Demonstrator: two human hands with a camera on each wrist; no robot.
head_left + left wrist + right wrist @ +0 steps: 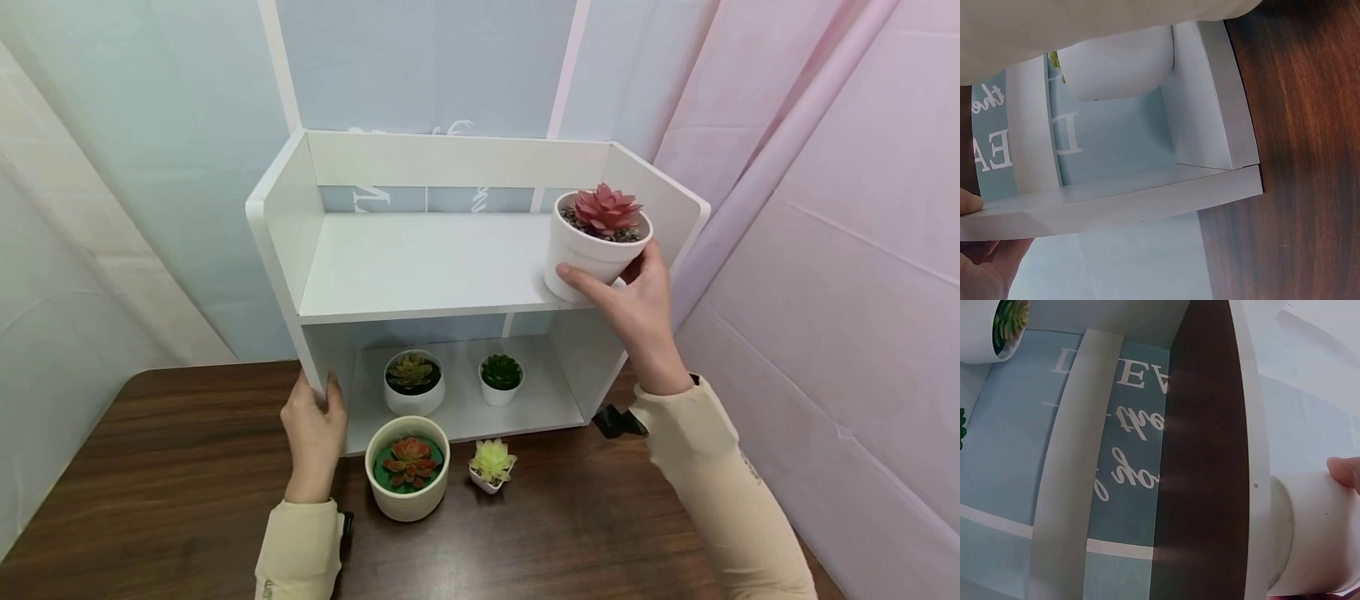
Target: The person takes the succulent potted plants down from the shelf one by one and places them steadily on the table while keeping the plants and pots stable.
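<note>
Beige-sleeved right hand (637,321) grips a round white pot (581,254) at the right front of a long white two-tier shelf (420,258), left hand (315,429) pinching its left panel (296,208).

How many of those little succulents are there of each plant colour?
Red: 2 (pinkish-red succulent, orange-red succulent)
Dark green: 1 (dark green succulent)
Brownish green: 1 (brownish-green succulent)
Yellow-green: 1 (yellow-green succulent)
Total: 5
</note>
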